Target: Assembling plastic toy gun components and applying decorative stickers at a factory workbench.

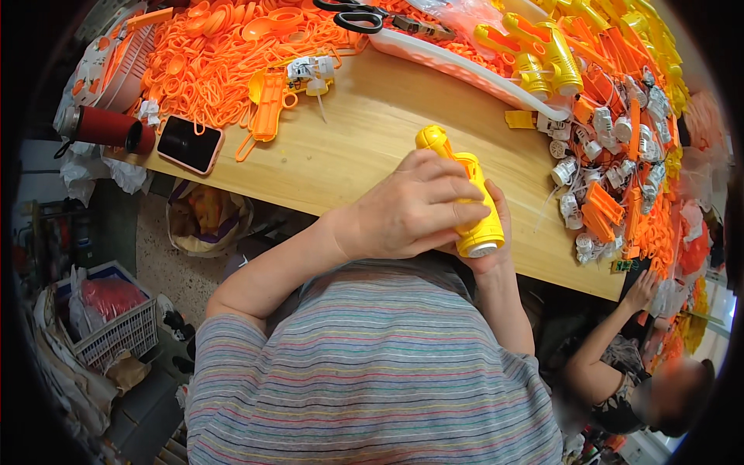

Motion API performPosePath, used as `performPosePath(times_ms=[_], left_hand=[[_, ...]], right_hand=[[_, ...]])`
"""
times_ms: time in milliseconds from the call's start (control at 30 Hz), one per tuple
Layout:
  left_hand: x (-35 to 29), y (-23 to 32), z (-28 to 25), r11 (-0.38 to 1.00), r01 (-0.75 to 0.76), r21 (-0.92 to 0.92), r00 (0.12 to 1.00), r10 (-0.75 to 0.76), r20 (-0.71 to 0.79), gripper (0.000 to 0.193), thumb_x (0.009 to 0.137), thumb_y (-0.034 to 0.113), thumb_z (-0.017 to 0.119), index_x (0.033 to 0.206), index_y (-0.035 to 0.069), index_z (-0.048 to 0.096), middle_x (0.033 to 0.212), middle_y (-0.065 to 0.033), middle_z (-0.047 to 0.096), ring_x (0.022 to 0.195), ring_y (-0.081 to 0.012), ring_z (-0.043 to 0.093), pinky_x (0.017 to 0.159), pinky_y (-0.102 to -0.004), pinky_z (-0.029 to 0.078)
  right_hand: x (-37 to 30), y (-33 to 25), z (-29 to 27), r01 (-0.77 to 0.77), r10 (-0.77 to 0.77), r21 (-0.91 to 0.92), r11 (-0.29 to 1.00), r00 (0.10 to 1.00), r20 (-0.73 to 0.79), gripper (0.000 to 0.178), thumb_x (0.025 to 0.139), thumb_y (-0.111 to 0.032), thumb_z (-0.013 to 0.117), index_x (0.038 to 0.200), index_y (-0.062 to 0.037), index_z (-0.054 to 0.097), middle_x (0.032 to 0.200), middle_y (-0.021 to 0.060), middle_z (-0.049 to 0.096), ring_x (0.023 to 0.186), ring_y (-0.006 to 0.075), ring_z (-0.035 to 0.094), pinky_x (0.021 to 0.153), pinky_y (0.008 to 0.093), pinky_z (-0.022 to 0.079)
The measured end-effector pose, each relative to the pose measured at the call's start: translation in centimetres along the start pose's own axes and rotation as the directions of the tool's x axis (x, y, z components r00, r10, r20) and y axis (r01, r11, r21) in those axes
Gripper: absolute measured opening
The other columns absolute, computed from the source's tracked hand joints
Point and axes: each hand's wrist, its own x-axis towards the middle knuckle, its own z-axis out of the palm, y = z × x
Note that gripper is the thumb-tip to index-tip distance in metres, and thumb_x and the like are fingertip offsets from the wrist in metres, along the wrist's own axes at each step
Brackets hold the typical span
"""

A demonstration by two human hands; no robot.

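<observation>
Striped shirt; left hand, right hand hold yellow tubular casing, white-ended, round-knobbed.

Observed from where I stand: a wooden table, pale-grained, soft light reflected along its top. Speckled grey floor is exposed below its left part. At far right, a bright pane, apparently a window, poorly resolved.

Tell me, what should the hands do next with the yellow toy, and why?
Maybe press gently with the left hand while the right hand steadies the yellow toy. The left fingers lie across it and the right hand supports its other side, so it seems well braced. The fingers hide whether it's fully closed.
</observation>
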Motion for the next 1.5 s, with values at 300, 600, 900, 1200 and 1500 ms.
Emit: performPosePath(times_ms=[300,600,900,1200,1500], left_hand=[[0.0,0.6,-0.6,0.978,-0.203,0.046,0.974,0.197,0.109,0.027,0.076,0.024,0.068,0.097,0.007,0.063,0.103,-0.0074,0.059,0.099,-0.0268,0.056,0.087,-0.0395,0.042],[-1.3,-2.6,-0.3,0.573,0.42,-0.703,0.591,-0.761,-0.267,0.055,0.099,0.047,0.034,0.099,-0.001,0.062,0.102,-0.0132,0.06,0.095,-0.0178,0.058,0.083,-0.0299,0.046],[-0.5,-3.6,0.7,0.536,0.384,-0.752,0.611,-0.758,-0.229,0.056,0.1,0.039,0.033,0.064,0.002,0.056,0.06,-0.0087,0.055,0.053,-0.0132,0.05,0.057,-0.025,0.043],[-0.9,-4.0,-0.2,0.477,0.463,-0.747,0.577,-0.802,-0.155,0.043,0.098,0.031,0.044,0.071,0.0,0.059,0.066,-0.0101,0.058,0.06,-0.0158,0.055,0.06,-0.0255,0.044],[-5.2,-10.7,-9.9,0.574,0.502,0.647,0.863,-0.39,-0.323,0.06,0.072,0.028,0.071,0.125,0.008,0.052,0.13,-0.014,0.047,0.127,-0.0368,0.034,0.104,-0.0555,0.024]], right_hand=[[-0.5,0.2,-0.7,-0.031,0.037,-0.054,0.998,0.993,0.11,0.051,0.086,-0.035,0.053,0.126,-0.004,0.046,0.112,0.0172,0.059,0.096,0.0293,0.062,0.084,0.0411,0.052],[-1.3,1.9,-0.1,0.486,-0.525,-0.837,0.25,0.795,0.305,0.07,0.066,-0.009,0.077,0.125,-0.0013,0.039,0.112,0.0121,0.056,0.1,0.0211,0.059,0.089,0.0355,0.048],[-1.5,3.5,-0.5,0.661,-0.397,-0.693,-0.289,0.576,0.715,0.072,0.063,-0.004,0.08,0.121,-0.0031,0.037,0.107,0.0113,0.057,0.095,0.0207,0.06,0.086,0.0335,0.047],[-0.5,2.2,0.3,0.647,-0.357,-0.686,-0.333,0.587,0.726,0.069,0.062,-0.001,0.078,0.12,-0.0028,0.04,0.107,0.0089,0.056,0.094,0.0205,0.059,0.085,0.032,0.047],[0.2,-1.5,-0.4,0.593,-0.515,-0.715,-0.37,0.51,0.689,0.066,0.062,-0.004,0.08,0.118,-0.0019,0.045,0.101,0.0111,0.063,0.089,0.0189,0.063,0.079,0.0316,0.05]])
